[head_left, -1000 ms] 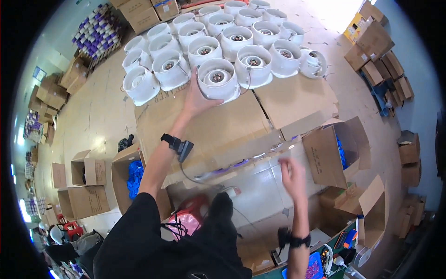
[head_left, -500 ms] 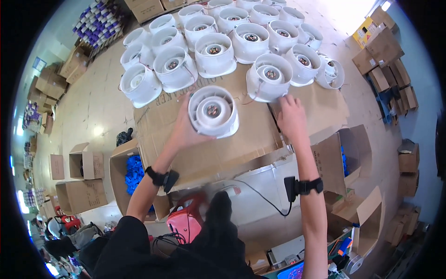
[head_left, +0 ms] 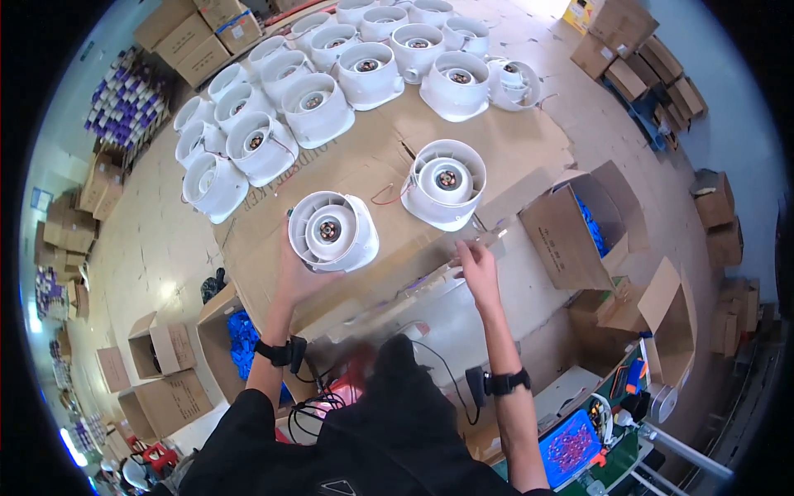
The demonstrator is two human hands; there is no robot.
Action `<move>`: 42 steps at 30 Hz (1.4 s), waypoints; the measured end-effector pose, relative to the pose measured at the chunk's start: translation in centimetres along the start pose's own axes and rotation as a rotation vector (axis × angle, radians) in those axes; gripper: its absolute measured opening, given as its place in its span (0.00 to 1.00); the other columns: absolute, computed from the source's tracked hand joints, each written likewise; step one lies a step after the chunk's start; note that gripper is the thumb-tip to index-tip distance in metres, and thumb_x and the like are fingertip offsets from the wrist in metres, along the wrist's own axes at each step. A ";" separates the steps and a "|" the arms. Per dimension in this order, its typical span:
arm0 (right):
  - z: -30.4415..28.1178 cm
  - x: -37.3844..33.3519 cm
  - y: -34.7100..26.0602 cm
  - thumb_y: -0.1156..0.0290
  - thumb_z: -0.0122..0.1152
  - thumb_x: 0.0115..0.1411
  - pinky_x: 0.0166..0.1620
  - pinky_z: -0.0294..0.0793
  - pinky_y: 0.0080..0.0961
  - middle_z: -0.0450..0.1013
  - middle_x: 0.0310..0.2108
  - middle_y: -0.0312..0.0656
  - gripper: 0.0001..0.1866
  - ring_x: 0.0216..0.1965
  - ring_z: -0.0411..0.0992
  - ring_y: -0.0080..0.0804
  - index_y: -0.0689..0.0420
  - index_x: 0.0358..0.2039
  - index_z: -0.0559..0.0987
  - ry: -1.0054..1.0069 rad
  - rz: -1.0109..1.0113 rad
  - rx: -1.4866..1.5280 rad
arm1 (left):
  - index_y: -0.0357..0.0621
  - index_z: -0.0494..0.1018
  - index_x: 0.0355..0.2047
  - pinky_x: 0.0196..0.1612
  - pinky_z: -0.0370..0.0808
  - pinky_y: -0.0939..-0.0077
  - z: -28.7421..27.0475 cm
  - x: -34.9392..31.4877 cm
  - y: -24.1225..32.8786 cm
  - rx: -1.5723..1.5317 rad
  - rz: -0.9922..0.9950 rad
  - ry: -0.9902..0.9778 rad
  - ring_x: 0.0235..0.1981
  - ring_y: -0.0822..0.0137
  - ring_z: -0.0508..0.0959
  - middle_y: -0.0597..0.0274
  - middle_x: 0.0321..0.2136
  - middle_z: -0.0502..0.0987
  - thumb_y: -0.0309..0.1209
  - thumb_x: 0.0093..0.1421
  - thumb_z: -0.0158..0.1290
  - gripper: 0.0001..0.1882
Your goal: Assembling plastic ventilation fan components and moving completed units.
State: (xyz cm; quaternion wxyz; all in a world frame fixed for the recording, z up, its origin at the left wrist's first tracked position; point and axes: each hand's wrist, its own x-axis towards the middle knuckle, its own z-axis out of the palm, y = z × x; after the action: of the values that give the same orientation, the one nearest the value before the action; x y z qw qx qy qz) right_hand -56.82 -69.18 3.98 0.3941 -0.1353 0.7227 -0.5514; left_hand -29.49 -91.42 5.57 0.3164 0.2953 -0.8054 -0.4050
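My left hand is wrapped around the near left side of a round white plastic housing with a vaned inner ring and a coppery centre. I cannot tell whether its base touches the cardboard. A similar white housing stands upright to its right on the cardboard sheet, a thin red wire trailing from its left side. Just in front of that one is my right hand, apart from it, thumb and forefinger spread with nothing visible between them. Several more such housings stand in rows farther back.
Open cartons with blue pieces flank the cardboard, one left and one right. A blue tray of small reddish pieces lies at lower right, near tools. Black cables hang before me. Cartons are stacked beyond.
My right hand has let go of the right housing, which now stands nearer the cardboard's front edge. My left hand still holds its housing. The whole view has shifted.
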 end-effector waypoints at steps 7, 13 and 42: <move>2.5 2.6 -0.4 0.60 0.54 0.70 0.26 0.75 0.18 0.73 0.30 0.38 0.14 0.31 0.78 0.26 0.59 0.43 0.73 -0.040 0.040 0.431 | 0.33 0.34 0.70 0.67 0.61 0.60 1.8 1.3 2.0 -0.042 0.006 -0.076 0.65 0.54 0.64 0.45 0.65 0.58 0.36 0.33 0.78 0.75; 3.0 0.3 -0.1 0.64 0.52 0.70 0.32 0.81 0.23 0.75 0.37 0.45 0.14 0.34 0.80 0.33 0.64 0.46 0.72 0.046 0.066 0.543 | 0.35 0.35 0.70 0.67 0.62 0.59 1.9 0.8 2.8 -0.173 -0.023 -0.034 0.65 0.55 0.64 0.46 0.65 0.58 0.33 0.32 0.78 0.74; 8.3 -55.2 -2.3 0.75 0.53 0.65 0.48 0.82 0.33 0.75 0.49 0.57 0.18 0.47 0.78 0.50 0.70 0.54 0.70 1.721 -0.579 1.033 | 0.47 0.29 0.71 0.70 0.56 0.52 14.8 0.9 30.7 -0.759 0.844 -1.912 0.67 0.50 0.59 0.45 0.68 0.51 0.41 0.30 0.79 0.80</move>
State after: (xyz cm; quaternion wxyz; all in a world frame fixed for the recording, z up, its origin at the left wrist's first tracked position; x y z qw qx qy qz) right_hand -15.40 -40.96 28.55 -0.3911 0.3199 0.3757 -0.7769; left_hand -47.87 -69.88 24.60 -0.2526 -0.5524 -0.5771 -0.5459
